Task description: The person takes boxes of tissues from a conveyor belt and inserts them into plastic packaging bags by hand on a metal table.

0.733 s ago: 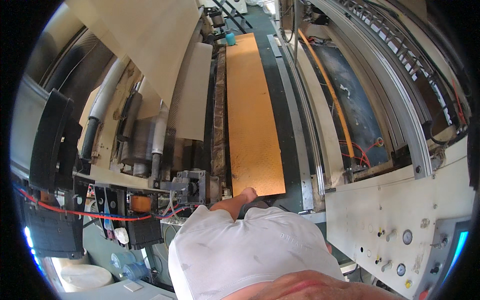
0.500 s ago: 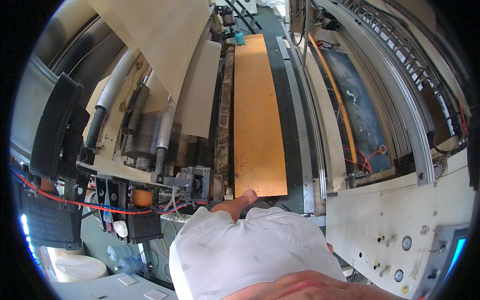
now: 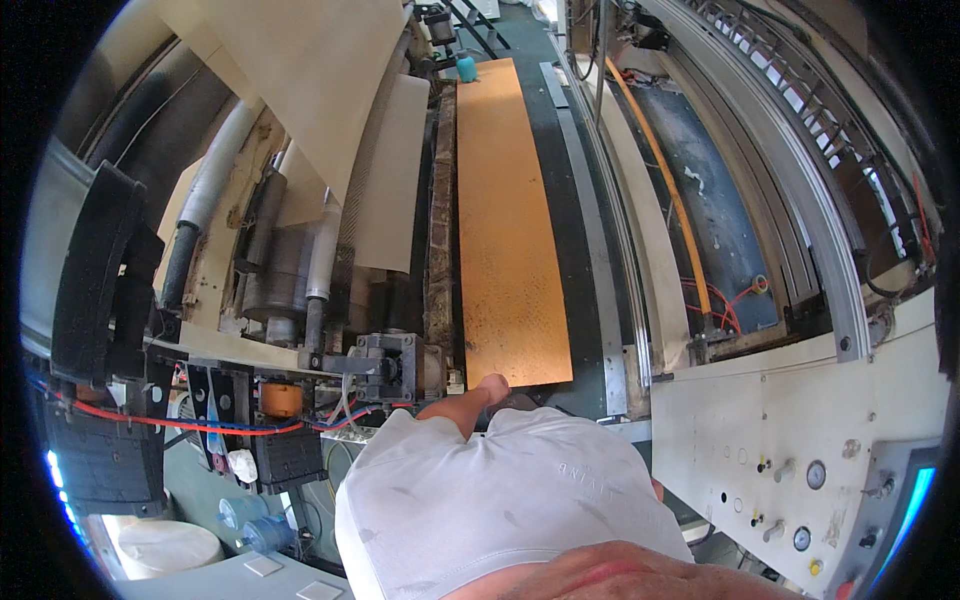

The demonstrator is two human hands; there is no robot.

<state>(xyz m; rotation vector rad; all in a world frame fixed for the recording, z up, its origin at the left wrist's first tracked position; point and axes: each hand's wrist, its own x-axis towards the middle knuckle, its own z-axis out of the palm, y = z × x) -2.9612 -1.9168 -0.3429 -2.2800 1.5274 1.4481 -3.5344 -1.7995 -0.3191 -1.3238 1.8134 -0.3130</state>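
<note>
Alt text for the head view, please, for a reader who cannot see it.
One bare hand reaches forward to the near end of a long orange-brown sheet lying along a large industrial machine; which hand cannot be told. A white shirt fills the foreground, with a white control panel at right.

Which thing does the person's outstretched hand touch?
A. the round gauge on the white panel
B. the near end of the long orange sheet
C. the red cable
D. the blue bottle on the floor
B: the hand has its fingertips on the near end of the sheet.
</note>
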